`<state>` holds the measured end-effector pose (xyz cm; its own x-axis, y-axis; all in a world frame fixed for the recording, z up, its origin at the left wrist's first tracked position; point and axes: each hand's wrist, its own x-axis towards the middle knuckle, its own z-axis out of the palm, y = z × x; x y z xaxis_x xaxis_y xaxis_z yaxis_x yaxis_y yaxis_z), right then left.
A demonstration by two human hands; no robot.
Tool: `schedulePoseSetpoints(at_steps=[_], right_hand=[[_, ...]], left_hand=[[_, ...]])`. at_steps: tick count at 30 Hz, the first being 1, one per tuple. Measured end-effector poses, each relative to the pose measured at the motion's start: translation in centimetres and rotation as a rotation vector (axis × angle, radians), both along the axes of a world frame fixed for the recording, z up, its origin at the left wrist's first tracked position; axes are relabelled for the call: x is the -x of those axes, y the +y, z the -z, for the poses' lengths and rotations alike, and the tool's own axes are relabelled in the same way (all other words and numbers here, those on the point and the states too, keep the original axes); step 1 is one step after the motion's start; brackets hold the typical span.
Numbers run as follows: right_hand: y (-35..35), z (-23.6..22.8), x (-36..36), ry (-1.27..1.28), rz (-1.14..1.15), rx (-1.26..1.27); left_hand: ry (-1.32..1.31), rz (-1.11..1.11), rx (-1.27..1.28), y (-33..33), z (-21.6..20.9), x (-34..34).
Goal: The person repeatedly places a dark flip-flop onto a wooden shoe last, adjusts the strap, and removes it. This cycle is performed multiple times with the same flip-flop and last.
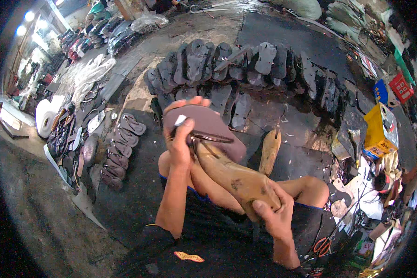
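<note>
A dark brown sandal (224, 132) with a thin strap is gripped at one end by my left hand (181, 139), thumb across its edge and fingers behind. My right hand (275, 208) is wrapped round the thick end of a worn wooden shoe last (227, 173). The last's narrow end reaches up to the sandal and lies at its strap; whether it sits inside the strap is hard to tell. Slight blur covers the sandal and left fingertips. Between my knees and the soles, a second wooden last (269, 150) lies on the floor.
Dark foot-shaped soles (197, 60) stand in a curved row ahead. Several sandals (120, 148) lie lined up at left, near a white roll (45, 118). At right are a yellow box (381, 127), scraps and orange-handled scissors (322, 246).
</note>
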<state>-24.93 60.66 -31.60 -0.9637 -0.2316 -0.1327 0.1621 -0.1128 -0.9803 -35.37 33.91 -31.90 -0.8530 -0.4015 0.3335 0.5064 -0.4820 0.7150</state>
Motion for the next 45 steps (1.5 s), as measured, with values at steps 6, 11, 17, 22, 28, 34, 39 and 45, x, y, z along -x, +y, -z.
schedulePoseSetpoints(at_steps=[6, 11, 17, 22, 28, 34, 39, 45], right_hand=[[0.1, 2.1, 0.4, 0.78, 0.015, -0.411], [-1.7, 3.2, -0.1, 0.795, 0.128, -0.46], [-2.5, 5.5, 0.6, 0.482, 0.044, -0.179], [-2.8, 6.1, -2.0, 0.726, 0.094, -0.647], [0.0, 8.6, -4.9, -0.216, 0.02, 0.37], [-0.3, 6.4, -8.8, -0.275, -0.253, -0.001], [1.1, 5.9, -9.7, -0.609, -0.29, 0.398], [1.3, 6.8, -10.9, -0.537, -0.264, 0.38]], left_hand=[[-0.353, 0.36, -0.372, 2.3, -0.2, -0.9], [-0.351, 0.479, -0.448, 4.5, 1.1, -2.4], [-0.419, 0.304, -0.259, 5.1, 3.3, -2.2], [-0.716, 0.425, -0.377, 8.0, 6.6, -11.0], [-0.976, 0.561, -0.353, 4.4, 7.3, -15.9], [-1.053, 0.616, -0.323, 4.8, 2.0, -19.9], [-1.059, 0.563, -0.574, 5.4, 3.8, -22.0], [-0.972, 0.75, -0.192, 4.3, -0.7, -20.4]])
